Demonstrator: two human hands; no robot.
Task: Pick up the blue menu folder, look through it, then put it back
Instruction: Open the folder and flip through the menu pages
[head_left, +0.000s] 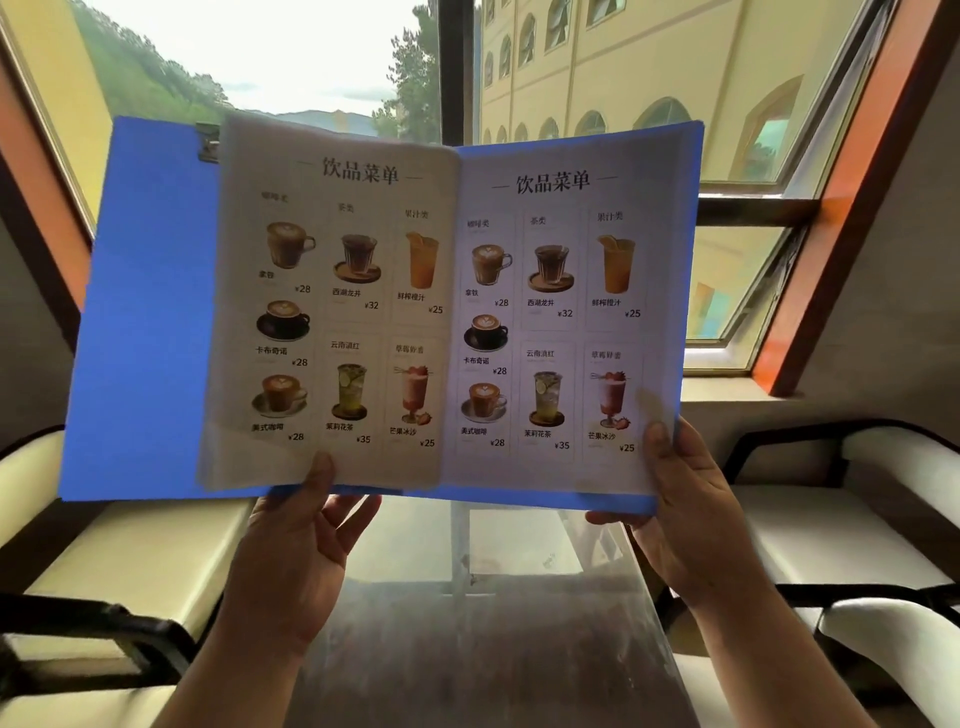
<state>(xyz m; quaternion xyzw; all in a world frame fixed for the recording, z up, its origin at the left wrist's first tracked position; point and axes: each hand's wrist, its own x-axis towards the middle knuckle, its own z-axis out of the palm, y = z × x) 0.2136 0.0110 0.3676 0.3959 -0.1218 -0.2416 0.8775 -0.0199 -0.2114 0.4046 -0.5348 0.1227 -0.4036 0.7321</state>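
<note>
The blue menu folder (140, 312) lies open across the middle of the frame; both pages are headed 饮品菜单; the left page (337, 312) prices drinks at ¥28, ¥32, ¥25, ¥28, ¥28, ¥35, ¥25; the right page (561, 322) repeats them, with names such as 西湖龙井, 卡布奇诺, 茉莉花茶, 芒果冰沙.

The blue folder (140, 322) looks like matt, smooth plastic, with a dark metal clip (209, 143) at its top edge. Its drink pages (337, 312) are paper under glossy sleeves. Below the folder, the table (467, 623) is smooth and reflective; beside it, cream seats (135, 551) look like sleek leatherette.
</note>
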